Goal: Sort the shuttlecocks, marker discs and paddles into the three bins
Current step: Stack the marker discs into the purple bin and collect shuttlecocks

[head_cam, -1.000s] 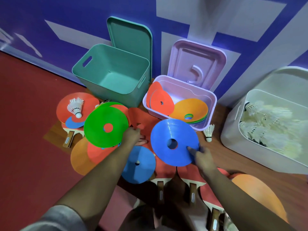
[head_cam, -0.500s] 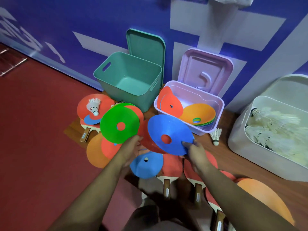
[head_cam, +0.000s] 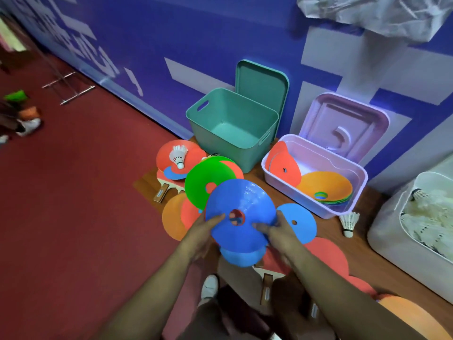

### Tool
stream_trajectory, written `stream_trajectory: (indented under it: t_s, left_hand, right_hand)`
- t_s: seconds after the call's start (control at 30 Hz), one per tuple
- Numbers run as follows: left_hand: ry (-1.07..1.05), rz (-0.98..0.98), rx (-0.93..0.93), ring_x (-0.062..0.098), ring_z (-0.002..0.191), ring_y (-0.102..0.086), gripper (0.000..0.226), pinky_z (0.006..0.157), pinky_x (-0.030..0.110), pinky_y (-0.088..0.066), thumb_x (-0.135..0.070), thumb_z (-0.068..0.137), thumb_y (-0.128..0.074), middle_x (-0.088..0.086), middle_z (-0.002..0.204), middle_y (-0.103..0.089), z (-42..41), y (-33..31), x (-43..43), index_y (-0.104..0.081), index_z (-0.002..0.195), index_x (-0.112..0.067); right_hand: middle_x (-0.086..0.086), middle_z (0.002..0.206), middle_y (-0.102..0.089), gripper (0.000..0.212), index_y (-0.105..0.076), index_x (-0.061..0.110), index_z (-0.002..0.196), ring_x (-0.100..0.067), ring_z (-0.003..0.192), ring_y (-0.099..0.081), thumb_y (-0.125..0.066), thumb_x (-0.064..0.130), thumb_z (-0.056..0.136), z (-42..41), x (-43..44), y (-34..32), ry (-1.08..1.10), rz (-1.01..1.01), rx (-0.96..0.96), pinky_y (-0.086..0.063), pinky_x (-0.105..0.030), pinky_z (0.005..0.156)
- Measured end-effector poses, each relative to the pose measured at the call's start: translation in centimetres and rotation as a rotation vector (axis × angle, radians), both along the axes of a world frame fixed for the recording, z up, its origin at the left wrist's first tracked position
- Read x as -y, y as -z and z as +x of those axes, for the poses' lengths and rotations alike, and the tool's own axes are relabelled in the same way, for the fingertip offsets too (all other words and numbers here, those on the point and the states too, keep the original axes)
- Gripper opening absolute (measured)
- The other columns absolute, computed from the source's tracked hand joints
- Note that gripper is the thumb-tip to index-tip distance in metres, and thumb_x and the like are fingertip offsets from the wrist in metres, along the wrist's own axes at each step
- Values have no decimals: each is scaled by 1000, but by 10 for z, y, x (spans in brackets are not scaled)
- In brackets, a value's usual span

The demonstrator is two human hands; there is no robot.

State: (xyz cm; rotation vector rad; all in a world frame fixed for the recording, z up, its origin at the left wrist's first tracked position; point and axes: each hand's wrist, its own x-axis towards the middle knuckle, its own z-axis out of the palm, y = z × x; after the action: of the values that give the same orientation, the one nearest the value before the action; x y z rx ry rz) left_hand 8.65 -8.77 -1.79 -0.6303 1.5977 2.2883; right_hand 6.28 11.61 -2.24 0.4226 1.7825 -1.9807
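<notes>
As the mid-frame disc point(head_cam: 241, 204) looks light and bendy, I hold its rim. My left hand point(head_cam: 204, 233) and right hand point(head_cam: 280, 235) pinch it.

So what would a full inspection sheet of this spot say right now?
Surface: red floor; a wooden board under the bins.
Job's things: teal bin empty; lilac bin holds red discs and orange discs; white bin holds shuttlecocks. Loose: one shuttlecock beside the lilac bin, a second shuttlecock left of the teal bin, paddles, more discs.
Clutter: metal frame on the floor; blurred items at far left.
Hands: left hand and right hand both grip the blue disc; green disc partly behind it.
Cables: nothing seen.
Surroundings: blue and white wall; crumpled grey sheet on it.
</notes>
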Motion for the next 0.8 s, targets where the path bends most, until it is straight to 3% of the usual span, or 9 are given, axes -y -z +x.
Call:
stream_trajectory:
  t_s: [0.13, 0.23, 0.33, 0.43, 0.5, 0.6, 0.63, 0.7, 0.8]
  left_hand:
    - [82, -76, 15, 23, 109, -67, 53, 92, 38, -54, -22, 80, -68, 9, 122, -68, -27, 8, 36, -57, 130, -9]
    - [160, -211, -48, 20, 117, -62, 47, 100, 42, -48, -26, 83, -65, 1, 126, -66, -53, 11, 60, -60, 128, -17]
    - [228, -301, -127, 10, 114, -60, 60, 95, 33, -50, -28, 74, -56, -7, 128, -63, -91, 4, 71, -54, 133, -23]
    - [284, -115, -119, 13, 104, -59, 60, 86, 31, -47, -24, 65, -60, -4, 119, -64, -141, -15, 61, -55, 124, -24]
    - [394, 5, -142, 17, 104, -58, 54, 88, 37, -43, -25, 62, -64, -2, 113, -65, -175, -25, 45, -58, 116, -25]
    - [533, 8, -181, 18, 102, -57, 38, 92, 38, -43, -18, 73, -61, 0, 108, -66, -215, -38, 9, -61, 111, -25]
    - [561, -6, -193, 17, 101, -58, 33, 92, 37, -44, -16, 80, -58, -1, 108, -66, -226, -45, -5, -60, 112, -24]
    - [636, -43, -240, 17, 106, -61, 26, 96, 37, -45, -20, 87, -57, -3, 113, -68, -247, -52, -33, -62, 112, -27]
    - [714, -78, -252, 20, 119, -61, 40, 106, 42, -44, -44, 76, -64, -2, 122, -68, -272, -51, -67, -64, 114, -31]
  right_hand:
    - [-7, 108, -73, 29, -63, 13, 112, -23, 95, -70, -61, -2, 87, -23, 22, 5, 76, 24, 15, -57, -38, 78]
    - [3, 90, -77, 28, -68, 14, 98, -16, 84, -71, -56, -9, 86, -41, 40, 5, 127, 61, -7, -57, -27, 66]
    - [-5, 106, -74, 29, -66, 14, 107, -21, 95, -70, -61, -5, 85, -64, 54, 3, 197, 58, -31, -57, -38, 79]
    - [-8, 113, -71, 37, -62, 9, 115, -25, 102, -68, -68, 5, 79, -88, 52, -4, 297, 58, -67, -55, -44, 87]
    - [-10, 109, -69, 40, -54, 2, 116, -25, 94, -68, -71, 6, 79, -102, 42, -12, 379, 91, -84, -59, -37, 78]
    - [-4, 97, -59, 38, -43, 7, 117, -14, 79, -59, -66, 2, 87, -120, 17, -24, 543, 233, -101, -52, -17, 56]
    - [-3, 98, -59, 36, -44, 8, 117, -16, 81, -60, -65, 5, 88, -126, 7, -27, 568, 266, -91, -54, -20, 59]
    - [-9, 104, -65, 35, -53, 8, 113, -28, 92, -65, -65, 18, 81, -138, -12, -27, 578, 311, -48, -59, -40, 74]
    - [-15, 104, -70, 42, -61, 4, 102, -37, 99, -67, -61, 25, 66, -155, -43, -13, 577, 356, 18, -55, -58, 83]
